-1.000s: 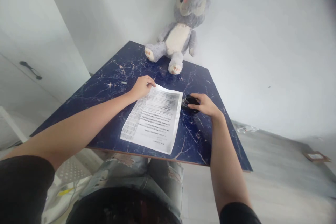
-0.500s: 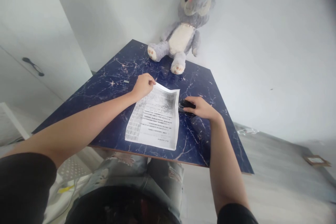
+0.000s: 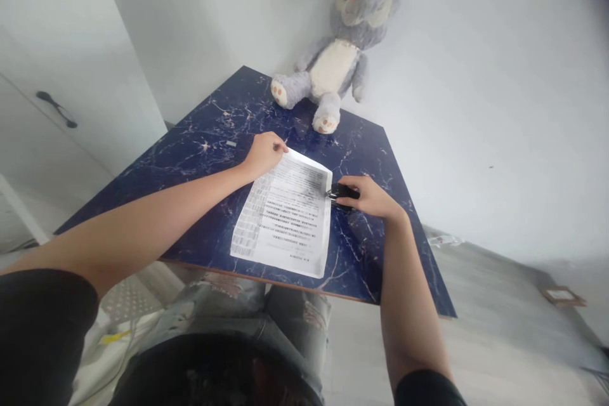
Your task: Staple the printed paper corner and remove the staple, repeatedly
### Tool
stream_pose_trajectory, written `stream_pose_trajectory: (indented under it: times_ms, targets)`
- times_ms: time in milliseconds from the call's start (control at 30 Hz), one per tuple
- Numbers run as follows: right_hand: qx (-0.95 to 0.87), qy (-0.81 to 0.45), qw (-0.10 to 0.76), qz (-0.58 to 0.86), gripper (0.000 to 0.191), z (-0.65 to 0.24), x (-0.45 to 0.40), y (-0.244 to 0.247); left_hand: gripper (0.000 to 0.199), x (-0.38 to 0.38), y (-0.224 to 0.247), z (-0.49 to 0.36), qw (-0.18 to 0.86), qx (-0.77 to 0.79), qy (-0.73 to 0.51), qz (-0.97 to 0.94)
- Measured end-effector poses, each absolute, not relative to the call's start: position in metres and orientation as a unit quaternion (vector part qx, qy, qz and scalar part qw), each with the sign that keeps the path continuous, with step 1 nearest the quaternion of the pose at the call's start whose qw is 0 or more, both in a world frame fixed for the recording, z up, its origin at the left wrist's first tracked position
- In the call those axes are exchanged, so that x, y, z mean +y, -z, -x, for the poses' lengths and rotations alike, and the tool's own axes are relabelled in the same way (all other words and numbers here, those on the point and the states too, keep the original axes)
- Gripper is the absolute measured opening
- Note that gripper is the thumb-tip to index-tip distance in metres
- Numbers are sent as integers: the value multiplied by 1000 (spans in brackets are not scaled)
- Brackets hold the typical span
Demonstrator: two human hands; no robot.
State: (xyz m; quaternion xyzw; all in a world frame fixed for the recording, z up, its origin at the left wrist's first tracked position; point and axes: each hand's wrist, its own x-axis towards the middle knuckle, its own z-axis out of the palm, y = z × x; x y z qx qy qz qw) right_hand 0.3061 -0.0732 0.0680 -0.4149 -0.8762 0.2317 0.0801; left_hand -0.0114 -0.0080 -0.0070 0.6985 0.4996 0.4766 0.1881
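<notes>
Printed paper (image 3: 290,222) lies on the blue marbled table (image 3: 190,146) in front of me, its far edge raised a little. My left hand (image 3: 266,153) is closed on the paper's far left corner, thumb and fingers pinching it. On the paper's right side, my right hand (image 3: 368,195) is wrapped around a black stapler (image 3: 343,191). The stapler's front end reaches over the right edge of the paper. Whether its jaws press on the sheet I cannot tell. How many sheets there are does not show.
A grey plush rabbit (image 3: 335,66) sits at the back of the table against the wall. A small staple-like strip (image 3: 231,144) lies left of my left hand. A white cabinet with a dark handle (image 3: 56,109) stands at the left.
The stapler in my right hand and the paper's right edge have come together, with the stapler's front now overlapping the sheet. My left hand keeps its pinch on the corner.
</notes>
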Motion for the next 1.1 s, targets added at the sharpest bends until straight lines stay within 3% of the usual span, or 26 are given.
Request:
stream_pose_trajectory:
  times_ms: [167,300,433,633,800,1100]
  targets:
    - [-881,-114,126,442,57,-272,-81,-49,31,-9,8,10,190,501,-469,-702]
    - [-865,11,84,494,69,-247,-84,-33,30,-6,12,10,175,500,-454,-716]
    - [-877,-23,80,474,68,-251,-81,-38,29,-8,10,11,149,493,-440,-736]
    - [-887,-104,175,415,75,-274,-75,-44,30,-12,5,15,136,489,-421,-752]
    - [-799,-244,331,439,71,-291,-66,-42,28,-10,8,16,137,499,-413,-750]
    - [-731,-61,426,529,65,-276,-78,-45,25,-8,12,14,164,499,-416,-742]
